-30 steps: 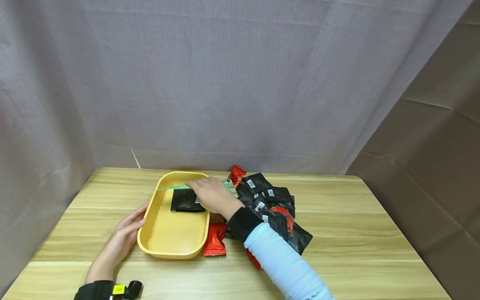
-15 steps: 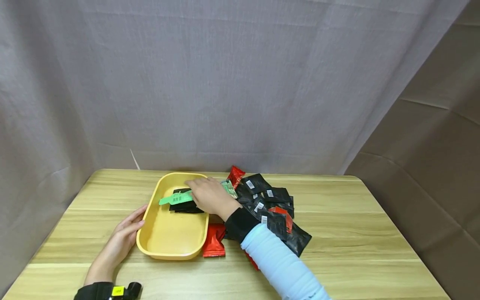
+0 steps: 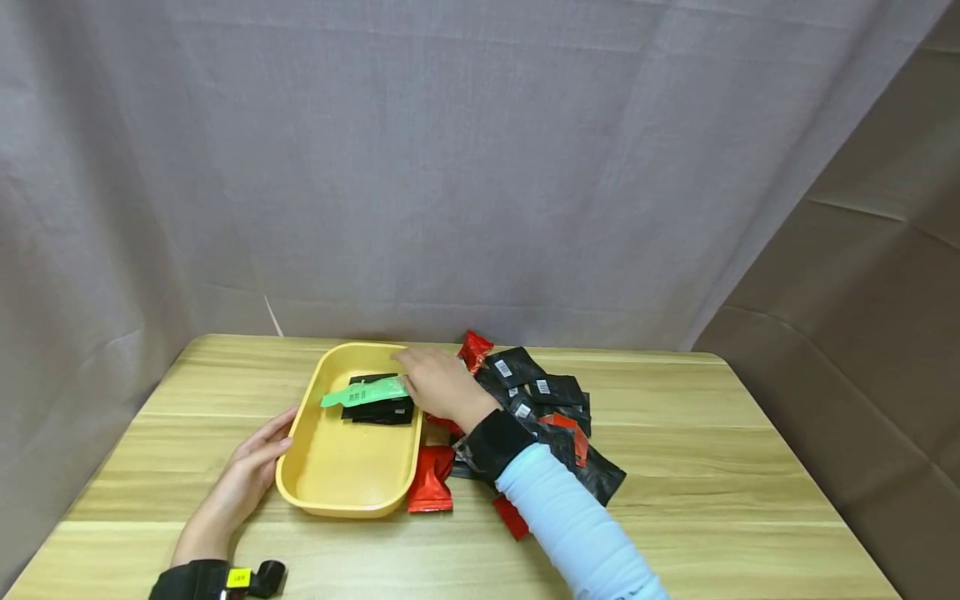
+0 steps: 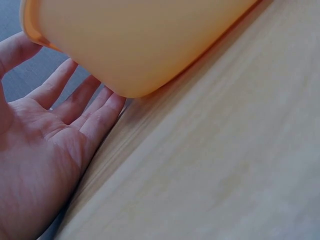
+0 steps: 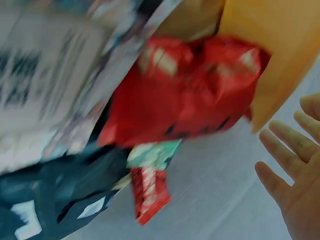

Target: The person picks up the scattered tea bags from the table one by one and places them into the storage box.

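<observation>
A yellow tray (image 3: 348,467) holds several flat black packets (image 3: 384,412) near its far right side. Across them lies a green packet (image 3: 364,391), its right end hidden behind my right hand (image 3: 444,385). That hand is over the tray's right rim; in the right wrist view its fingers (image 5: 283,150) are spread and hold nothing. My left hand (image 3: 243,477) rests against the tray's left side. In the left wrist view, its extended fingers (image 4: 100,112) touch the lower wall and the thumb is at the rim.
Right of the tray spreads a pile of black packets (image 3: 553,388) with white labels, with an orange-red packet (image 3: 567,429) among them. Red packets (image 3: 431,480) lie by the tray's right wall and behind the pile. A grey cloth (image 3: 480,167) hangs behind the wooden table (image 3: 720,483).
The green packet has gone from edge-on to lying flat over the black packets, let go by my right hand. That hand has drawn slightly right. My left hand stays put.
</observation>
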A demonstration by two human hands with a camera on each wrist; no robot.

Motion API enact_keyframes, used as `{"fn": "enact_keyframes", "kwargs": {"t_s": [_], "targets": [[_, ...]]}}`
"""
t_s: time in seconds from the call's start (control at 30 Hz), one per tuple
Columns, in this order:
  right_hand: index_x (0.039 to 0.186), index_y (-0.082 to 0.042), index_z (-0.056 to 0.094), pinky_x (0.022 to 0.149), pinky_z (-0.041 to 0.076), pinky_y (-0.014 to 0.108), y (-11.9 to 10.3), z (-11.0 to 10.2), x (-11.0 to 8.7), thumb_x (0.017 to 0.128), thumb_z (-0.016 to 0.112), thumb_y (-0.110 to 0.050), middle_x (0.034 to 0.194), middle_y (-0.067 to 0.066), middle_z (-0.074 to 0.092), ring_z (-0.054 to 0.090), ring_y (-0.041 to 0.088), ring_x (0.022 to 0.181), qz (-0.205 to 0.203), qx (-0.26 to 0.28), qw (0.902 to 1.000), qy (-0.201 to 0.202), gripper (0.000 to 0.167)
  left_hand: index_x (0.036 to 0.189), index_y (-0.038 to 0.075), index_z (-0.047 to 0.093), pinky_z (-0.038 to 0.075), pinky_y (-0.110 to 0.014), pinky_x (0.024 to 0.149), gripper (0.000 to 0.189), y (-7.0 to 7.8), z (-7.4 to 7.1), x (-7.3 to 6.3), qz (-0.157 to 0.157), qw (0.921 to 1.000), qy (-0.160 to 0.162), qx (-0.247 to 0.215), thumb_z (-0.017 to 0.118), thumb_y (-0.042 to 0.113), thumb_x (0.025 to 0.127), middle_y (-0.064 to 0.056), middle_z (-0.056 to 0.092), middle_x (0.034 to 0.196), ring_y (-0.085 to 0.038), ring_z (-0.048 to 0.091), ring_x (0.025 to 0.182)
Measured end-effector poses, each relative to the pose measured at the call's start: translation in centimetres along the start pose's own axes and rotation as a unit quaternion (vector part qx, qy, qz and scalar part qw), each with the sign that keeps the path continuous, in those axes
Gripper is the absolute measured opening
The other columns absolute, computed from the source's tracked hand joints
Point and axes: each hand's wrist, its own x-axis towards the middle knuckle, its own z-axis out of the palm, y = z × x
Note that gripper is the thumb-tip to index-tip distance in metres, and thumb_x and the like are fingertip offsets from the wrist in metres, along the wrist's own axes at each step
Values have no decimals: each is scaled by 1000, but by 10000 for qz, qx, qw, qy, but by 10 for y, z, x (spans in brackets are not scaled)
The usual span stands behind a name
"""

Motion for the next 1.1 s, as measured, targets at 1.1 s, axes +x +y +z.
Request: {"fn": "enact_keyframes", "kwargs": {"t_s": [1.1], "targets": [[142, -12, 55, 113, 34, 43, 87, 30, -31, 91, 67, -3, 144, 7, 53, 42, 26, 136, 1115, -481, 9900, -717, 53, 152, -4, 30, 44, -17, 98, 51, 1, 1, 1, -30, 9999, -68, -90, 42, 6, 103, 16, 52, 133, 0, 52, 122]]}}
